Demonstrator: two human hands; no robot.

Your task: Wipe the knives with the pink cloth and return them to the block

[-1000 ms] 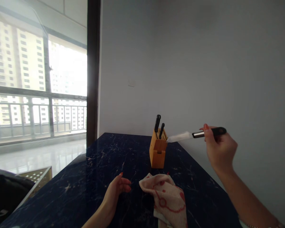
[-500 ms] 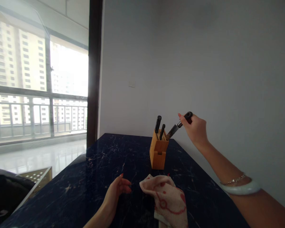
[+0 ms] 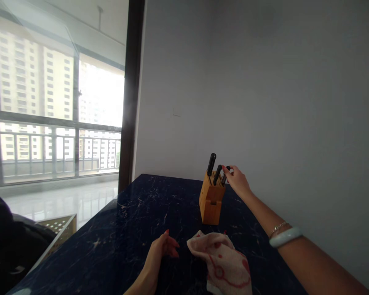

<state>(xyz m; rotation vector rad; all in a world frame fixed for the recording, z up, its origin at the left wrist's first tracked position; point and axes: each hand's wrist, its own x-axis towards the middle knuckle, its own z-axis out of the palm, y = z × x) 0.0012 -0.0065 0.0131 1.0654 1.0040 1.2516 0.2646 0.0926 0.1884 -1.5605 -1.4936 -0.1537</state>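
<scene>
A wooden knife block [image 3: 211, 200] stands at the far side of the dark marble table [image 3: 132, 221]. Two black knife handles [image 3: 211, 164] stick up from it. My right hand [image 3: 237, 181] reaches to the block's right side, fingers closed on the black handle of a third knife [image 3: 226, 173], whose blade is sunk in a slot. My left hand [image 3: 161, 254] rests on the table near me, fingers loosely curled, holding nothing. A crumpled pink cloth with red print [image 3: 224, 262] lies just right of it.
A grey wall [image 3: 264, 102] runs along the table's right and back. A large window with a railing [image 3: 58, 135] is on the left. A perforated beige crate [image 3: 60, 225] and a dark bag [image 3: 6, 246] sit low at the left.
My right hand carried the knife from level in the air, tipped it down and slid its blade into the block. The view shifted slightly. My left hand stayed put.
</scene>
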